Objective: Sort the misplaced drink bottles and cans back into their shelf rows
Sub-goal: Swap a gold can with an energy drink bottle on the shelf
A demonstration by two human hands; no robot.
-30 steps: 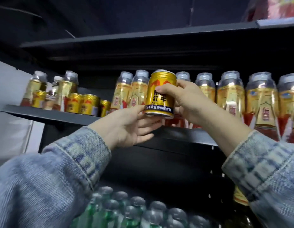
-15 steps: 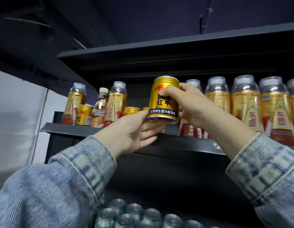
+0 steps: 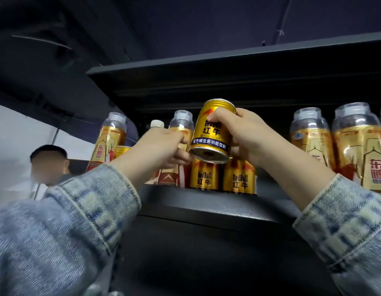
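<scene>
- The right hand [image 3: 249,135] grips a gold can [image 3: 211,133], tilted, just above two standing cans [image 3: 222,178] on the shelf [image 3: 206,201].
- The left hand [image 3: 161,146] is curled closed on a bottle [image 3: 170,176] left of the standing cans.
- More bottles [image 3: 334,146] stand to the right of them.

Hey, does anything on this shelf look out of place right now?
Yes: a small white-capped bottle stands among the taller clear-capped gold bottles, left of the gold cans. It matches neither row.
</scene>
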